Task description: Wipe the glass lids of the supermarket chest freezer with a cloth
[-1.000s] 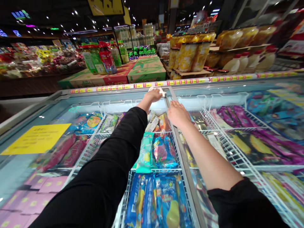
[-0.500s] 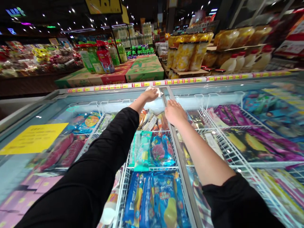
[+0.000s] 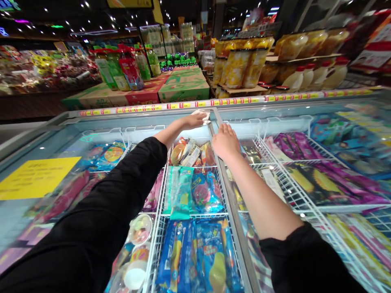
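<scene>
My left hand [image 3: 194, 121] reaches to the far end of the chest freezer. Under its fingers is a crumpled white cloth [image 3: 206, 116], pressed to the glass lid beside the metal frame strip [image 3: 229, 184]. Whether the cloth is fabric or paper, I cannot tell. My right hand [image 3: 226, 141] lies flat on the right side of that strip, fingers stretched forward, with nothing in it. Below the glass, wire baskets hold teal ice-cream packets [image 3: 182, 195] and blue ice-cream packets [image 3: 210, 260].
A price-tag rail [image 3: 180, 105] runs along the freezer's back edge. Behind it stand cartons [image 3: 185, 85], drink bottles [image 3: 131, 69] and jars of yellow fruit [image 3: 238, 69]. A yellow notice [image 3: 39, 177] is on the left glass. Purple packets [image 3: 296, 146] lie in the baskets at right.
My left forearm has swung to the left and lower, and the hand now lies more sideways over the cloth near the strip. The right hand stays in almost the same place.
</scene>
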{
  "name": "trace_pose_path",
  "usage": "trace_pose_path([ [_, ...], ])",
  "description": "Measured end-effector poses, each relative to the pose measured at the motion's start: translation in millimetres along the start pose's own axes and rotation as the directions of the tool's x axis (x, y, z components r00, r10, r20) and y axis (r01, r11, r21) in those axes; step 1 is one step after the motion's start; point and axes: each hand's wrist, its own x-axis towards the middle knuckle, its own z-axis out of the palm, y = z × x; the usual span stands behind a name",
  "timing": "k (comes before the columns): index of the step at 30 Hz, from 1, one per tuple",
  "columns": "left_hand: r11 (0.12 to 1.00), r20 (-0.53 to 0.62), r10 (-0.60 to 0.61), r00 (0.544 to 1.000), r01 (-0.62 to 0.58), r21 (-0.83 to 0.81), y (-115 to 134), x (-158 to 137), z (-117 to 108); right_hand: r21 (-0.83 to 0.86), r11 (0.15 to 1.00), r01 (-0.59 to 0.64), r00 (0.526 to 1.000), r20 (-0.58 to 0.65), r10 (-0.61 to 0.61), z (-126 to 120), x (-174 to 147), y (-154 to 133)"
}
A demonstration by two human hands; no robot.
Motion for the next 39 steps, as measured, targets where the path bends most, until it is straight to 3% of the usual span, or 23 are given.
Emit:
trace_pose_path([
  [8, 0.986, -0.074, -0.166, 0.983, 0.164, -0.03, 17, 35, -5, 0.074, 0.997, -0.035, 0.998, 0.054, 0.031, -6, 1, -3],
  [11, 0.99, -0.064, -0.139, 0.988, 0.137, -0.029, 20, 27, -4, 0.082, 0.996, -0.027, 0.998, 0.057, 0.022, -7, 3, 0],
  [16, 0.998, -0.032, 0.043, 0.999, -0.045, -0.052, 20, 7, -1, 0.151, 0.988, 0.036, 0.991, 0.119, -0.055, -9, 10, 27],
  [20, 0.995, -0.051, -0.085, 0.995, 0.083, -0.052, 26, 23, -4, 0.247, 0.956, 0.16, 0.976, 0.108, -0.191, -7, 14, 51],
  [25, 0.985, -0.087, -0.169, 0.982, 0.166, -0.043, 37, 57, -7, 0.277, 0.948, 0.156, 0.982, 0.059, -0.179, -2, 13, 54],
  [29, 0.99, -0.068, -0.138, 0.988, 0.135, -0.048, 38, 59, -4, 0.257, 0.954, 0.157, 0.984, 0.043, -0.174, 1, 13, 51],
  [34, 1.0, -0.024, 0.017, 1.0, -0.018, -0.026, 43, 38, 2, 0.268, 0.948, 0.173, 0.982, 0.024, -0.186, 2, 14, 52],
  [39, 0.996, -0.059, -0.083, 0.995, 0.082, -0.019, 47, 48, 0, 0.294, 0.942, 0.16, 0.985, 0.013, -0.171, 2, 12, 53],
])
